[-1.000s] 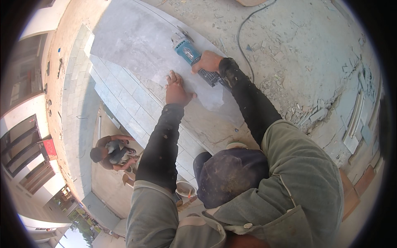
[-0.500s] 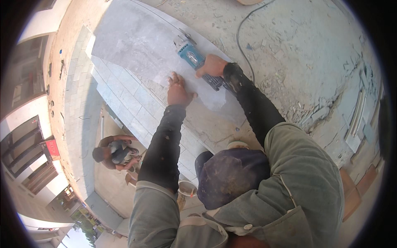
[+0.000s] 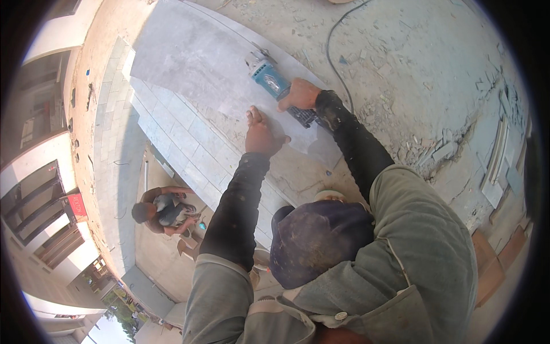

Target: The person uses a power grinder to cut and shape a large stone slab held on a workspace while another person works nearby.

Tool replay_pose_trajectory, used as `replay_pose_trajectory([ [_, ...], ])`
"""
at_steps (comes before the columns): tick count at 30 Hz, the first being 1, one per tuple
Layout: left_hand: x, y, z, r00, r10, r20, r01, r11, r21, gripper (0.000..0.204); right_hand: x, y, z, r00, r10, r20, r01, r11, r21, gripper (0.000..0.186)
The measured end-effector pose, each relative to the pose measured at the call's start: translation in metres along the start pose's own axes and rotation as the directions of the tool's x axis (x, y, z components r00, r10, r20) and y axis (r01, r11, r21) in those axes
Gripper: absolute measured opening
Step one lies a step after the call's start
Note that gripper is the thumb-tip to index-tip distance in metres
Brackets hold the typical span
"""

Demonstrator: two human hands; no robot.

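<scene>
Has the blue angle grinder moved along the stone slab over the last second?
Cannot tell. The angle grinder sits in much the same spot on the slab, gripped by the right hand; the small shift could be head-camera motion.

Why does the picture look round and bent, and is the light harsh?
Head view: a fisheye lens bends straight edges near the black rim; hard sunlight bleaches the grey slab under the left hand, and the blue grinder in the right hand stays sharp.

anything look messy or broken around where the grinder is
Yes: broken tile strips and rubble lie scattered right of the grey slab. The right hand holds the blue grinder; the left hand presses on the slab.
</scene>
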State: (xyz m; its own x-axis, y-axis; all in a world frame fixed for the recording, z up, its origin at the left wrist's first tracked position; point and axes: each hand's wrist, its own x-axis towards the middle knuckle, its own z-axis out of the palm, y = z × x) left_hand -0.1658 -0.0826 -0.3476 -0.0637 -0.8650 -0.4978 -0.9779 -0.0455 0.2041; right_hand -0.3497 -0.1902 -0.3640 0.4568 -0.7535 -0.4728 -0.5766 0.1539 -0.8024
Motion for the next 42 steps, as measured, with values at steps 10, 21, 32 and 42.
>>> replay_pose_trajectory([
  [10,-0.005,0.004,0.010,0.998,0.024,-0.061,-0.024,1.000,0.007,0.114,-0.017,0.013,0.005,0.999,0.011,-0.039,-0.012,1.000,-0.011,0.063],
  [21,-0.005,0.005,0.012,0.999,-0.001,-0.033,0.001,1.000,-0.001,0.122,-0.035,0.016,0.005,1.000,0.005,-0.019,-0.005,1.000,-0.002,0.063],
  [32,-0.004,0.005,0.015,0.999,-0.006,-0.034,0.007,1.000,0.022,0.123,-0.016,0.013,0.005,1.000,0.000,-0.008,0.000,1.000,-0.008,0.060],
  [42,-0.005,0.008,0.011,1.000,0.003,-0.014,-0.002,0.999,0.053,0.121,-0.003,0.000,-0.002,1.000,0.020,-0.001,-0.019,0.998,0.064,0.063],
])
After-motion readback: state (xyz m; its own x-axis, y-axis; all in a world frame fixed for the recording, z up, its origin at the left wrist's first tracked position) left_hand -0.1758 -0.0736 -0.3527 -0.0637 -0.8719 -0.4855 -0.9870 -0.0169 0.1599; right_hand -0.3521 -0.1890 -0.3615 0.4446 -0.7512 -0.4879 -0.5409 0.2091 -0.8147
